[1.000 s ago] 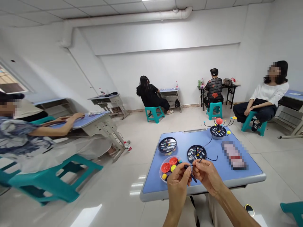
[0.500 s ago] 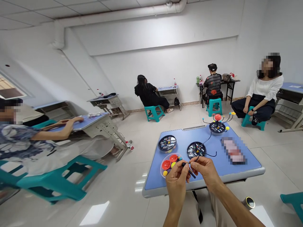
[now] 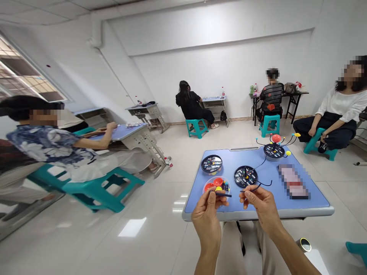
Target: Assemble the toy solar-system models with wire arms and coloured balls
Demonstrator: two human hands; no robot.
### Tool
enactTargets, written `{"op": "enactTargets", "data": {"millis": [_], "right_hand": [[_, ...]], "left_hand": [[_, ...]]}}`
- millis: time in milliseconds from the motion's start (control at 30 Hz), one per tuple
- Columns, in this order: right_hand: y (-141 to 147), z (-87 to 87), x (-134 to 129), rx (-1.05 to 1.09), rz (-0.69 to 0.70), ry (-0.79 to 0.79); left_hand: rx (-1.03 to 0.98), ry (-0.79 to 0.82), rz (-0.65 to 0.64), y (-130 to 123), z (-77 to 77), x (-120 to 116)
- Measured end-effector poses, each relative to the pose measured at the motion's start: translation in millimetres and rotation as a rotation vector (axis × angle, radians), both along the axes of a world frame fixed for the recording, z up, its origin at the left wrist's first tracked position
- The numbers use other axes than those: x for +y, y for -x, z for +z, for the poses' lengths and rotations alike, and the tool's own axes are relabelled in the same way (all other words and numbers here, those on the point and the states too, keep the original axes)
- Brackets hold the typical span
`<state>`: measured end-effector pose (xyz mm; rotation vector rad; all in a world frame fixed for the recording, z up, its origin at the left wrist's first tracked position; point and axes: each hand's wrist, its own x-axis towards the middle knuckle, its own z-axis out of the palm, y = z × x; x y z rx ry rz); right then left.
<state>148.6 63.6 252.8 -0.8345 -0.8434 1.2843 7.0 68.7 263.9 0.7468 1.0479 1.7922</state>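
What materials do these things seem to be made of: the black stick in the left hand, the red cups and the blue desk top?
Black stick: probably matt plastic; straight and evenly dark, though coated metal is possible.
Red cups: likely glossy moulded plastic; smooth, evenly coloured curves.
Blue desk top: plastic or laminate, I cannot tell which; flat, even colour, soft sheen.
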Motion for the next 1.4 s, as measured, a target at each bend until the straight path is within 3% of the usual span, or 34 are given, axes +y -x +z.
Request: {"op": "enactTargets", "data": {"millis": [233,600,900,1400], "right_hand": [[7,5.4,-6,-0.078,-0.029,-0.066],[9,6.1,-14,-0.425,-0.183,-0.26],[6,1.1,-16,-0.344,-0.138,-0.18],[4,-3.6,-14,-0.498,-0.187,-0.294]], "left_hand": [[-0.078,0.027,-0.036,-1,2.4,-5],[-0.122,0.032,-0.094,0,-2.3,-10],[-0.04,0.01,-0.148,-5,-4.8,-18],[-0.045,-0.032,-0.167,-4,-6.9,-19]]}}
